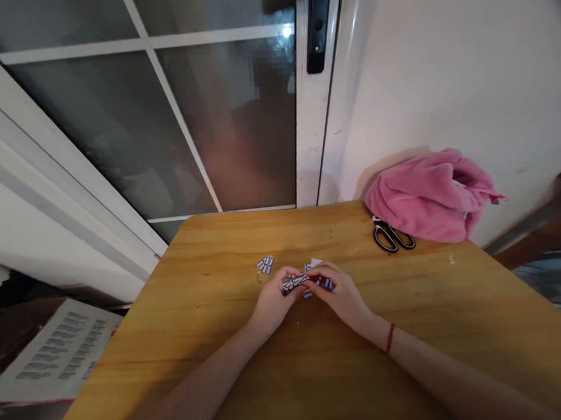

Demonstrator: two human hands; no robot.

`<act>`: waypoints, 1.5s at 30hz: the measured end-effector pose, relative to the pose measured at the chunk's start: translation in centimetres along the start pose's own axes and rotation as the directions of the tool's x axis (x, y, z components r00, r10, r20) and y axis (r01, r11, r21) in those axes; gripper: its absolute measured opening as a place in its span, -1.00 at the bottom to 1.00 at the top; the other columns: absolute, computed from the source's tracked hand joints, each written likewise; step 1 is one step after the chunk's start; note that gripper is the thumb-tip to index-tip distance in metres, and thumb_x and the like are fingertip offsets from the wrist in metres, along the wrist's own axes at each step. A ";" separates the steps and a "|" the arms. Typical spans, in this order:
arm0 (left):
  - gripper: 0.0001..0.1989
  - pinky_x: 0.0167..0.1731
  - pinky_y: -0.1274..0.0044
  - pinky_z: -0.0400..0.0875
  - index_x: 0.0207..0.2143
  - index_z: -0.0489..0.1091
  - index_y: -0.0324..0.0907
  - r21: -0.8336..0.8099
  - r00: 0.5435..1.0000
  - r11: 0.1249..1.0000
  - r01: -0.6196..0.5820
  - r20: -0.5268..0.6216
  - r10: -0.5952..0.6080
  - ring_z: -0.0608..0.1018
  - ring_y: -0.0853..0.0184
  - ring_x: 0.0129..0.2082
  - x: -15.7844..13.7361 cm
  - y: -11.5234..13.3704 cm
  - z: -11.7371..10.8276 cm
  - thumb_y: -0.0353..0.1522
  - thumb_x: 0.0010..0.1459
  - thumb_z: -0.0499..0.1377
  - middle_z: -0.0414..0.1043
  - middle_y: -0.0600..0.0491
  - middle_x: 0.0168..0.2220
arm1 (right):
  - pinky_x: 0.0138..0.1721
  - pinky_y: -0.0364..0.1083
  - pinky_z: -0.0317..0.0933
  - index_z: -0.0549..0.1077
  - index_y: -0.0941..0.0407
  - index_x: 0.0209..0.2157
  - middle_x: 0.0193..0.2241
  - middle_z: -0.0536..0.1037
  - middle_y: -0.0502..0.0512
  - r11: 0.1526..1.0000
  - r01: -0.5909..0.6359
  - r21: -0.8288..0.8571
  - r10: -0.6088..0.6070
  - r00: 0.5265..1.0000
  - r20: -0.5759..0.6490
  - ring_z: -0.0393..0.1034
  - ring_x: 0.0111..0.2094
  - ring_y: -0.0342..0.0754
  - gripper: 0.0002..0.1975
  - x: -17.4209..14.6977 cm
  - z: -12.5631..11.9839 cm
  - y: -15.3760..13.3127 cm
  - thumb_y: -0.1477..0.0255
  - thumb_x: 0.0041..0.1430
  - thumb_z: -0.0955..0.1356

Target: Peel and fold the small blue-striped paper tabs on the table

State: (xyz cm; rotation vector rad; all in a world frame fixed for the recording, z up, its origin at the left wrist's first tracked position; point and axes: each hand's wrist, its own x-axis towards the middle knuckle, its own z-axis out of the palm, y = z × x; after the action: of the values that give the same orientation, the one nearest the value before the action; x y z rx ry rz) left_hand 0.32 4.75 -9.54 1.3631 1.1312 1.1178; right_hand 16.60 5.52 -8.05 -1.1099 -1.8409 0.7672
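Near the middle of the wooden table point(212, 328), both hands meet over a small dark red and blue piece point(326, 281) covered in white-and-blue strips. My left hand point(271, 302) pinches its left end. The fingers of my right hand point(343, 295) close on its right part, and their tips hide some of it. Its exact kind is too small to make out. Behind and beneath the hands, a few white pieces with blue edges point(316, 261) show. Left of them, a little cluster of white-and-blue paper strips point(265, 263) lies on the wood.
Scissors with black handles point(392, 236) lie at the back right, partly under a pink fluffy cloth point(431, 194). A glazed door point(237, 124) with white bars and a white wall border the far edge. Printed cardboard point(56, 350) is beyond the left edge.
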 end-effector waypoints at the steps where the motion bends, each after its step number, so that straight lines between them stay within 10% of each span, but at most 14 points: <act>1: -0.77 -0.41 0.61 0.32 -0.32 0.28 -0.15 0.005 1.000 1.000 0.005 -0.004 -0.005 0.46 0.39 -0.44 -0.1 -0.1 0.0 -0.31 -0.05 0.24 0.42 0.14 -0.45 | -0.31 -0.15 0.25 0.45 0.11 -0.39 -0.39 0.44 0.04 1.000 -0.008 0.006 0.008 1.000 0.004 0.34 -0.35 -0.12 -0.92 0.0 0.0 -0.1 0.42 0.08 0.32; 11: -0.60 -0.16 0.48 0.35 -0.15 0.19 -0.15 -0.419 0.974 0.891 0.174 0.207 -0.093 0.49 0.36 -0.25 -0.2 0.9 0.2 -0.33 -0.03 0.26 0.42 0.04 -0.23 | -0.29 -0.12 0.23 0.44 0.12 -0.47 -0.43 0.44 0.05 0.999 -0.004 0.049 0.012 0.987 -0.161 0.34 -0.35 -0.09 -0.88 -0.2 0.3 0.8 0.38 0.09 0.33; 27: -0.67 0.01 0.38 0.25 -0.14 0.29 -0.15 -0.521 0.959 0.817 0.246 0.252 -0.128 0.41 0.28 -0.06 -0.5 1.2 0.3 -0.36 0.01 0.24 0.36 -0.01 -0.09 | -0.25 -0.09 0.25 0.49 0.11 -0.40 -0.36 0.46 0.08 0.990 -0.079 0.117 0.097 0.983 -0.158 0.35 -0.29 -0.06 -0.83 -0.1 0.5 0.9 0.36 0.12 0.29; 38: -0.25 0.05 0.40 0.09 0.11 0.07 0.01 -0.569 0.949 0.772 0.283 0.280 -0.141 0.38 0.30 -0.04 -0.9 1.5 0.8 -0.60 -0.12 0.19 0.30 0.01 0.01 | -0.12 0.01 0.20 0.53 0.02 -0.37 -0.23 0.45 0.06 0.988 0.123 -0.096 -0.134 0.984 -0.118 0.26 -0.15 -0.03 -0.87 -0.5 1.4 0.7 0.47 0.10 0.32; 45: -0.34 0.06 0.42 0.09 0.10 0.08 0.01 -0.591 0.939 0.736 0.330 0.289 -0.188 0.36 0.32 -0.02 -1.1 1.8 1.0 -0.53 -0.04 0.21 0.28 0.00 0.02 | -0.11 0.01 0.19 0.50 -0.09 -0.21 -0.18 0.41 0.05 0.970 0.118 -0.212 -0.139 0.987 -0.086 0.21 -0.14 -0.02 -0.77 -0.7 1.4 0.7 0.46 0.14 0.30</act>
State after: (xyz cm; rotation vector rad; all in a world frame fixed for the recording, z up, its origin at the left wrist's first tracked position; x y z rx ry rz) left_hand 1.28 3.43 -7.85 0.7335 0.6607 0.9891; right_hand 15.86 5.01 -9.49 -1.1234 -1.9179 0.4451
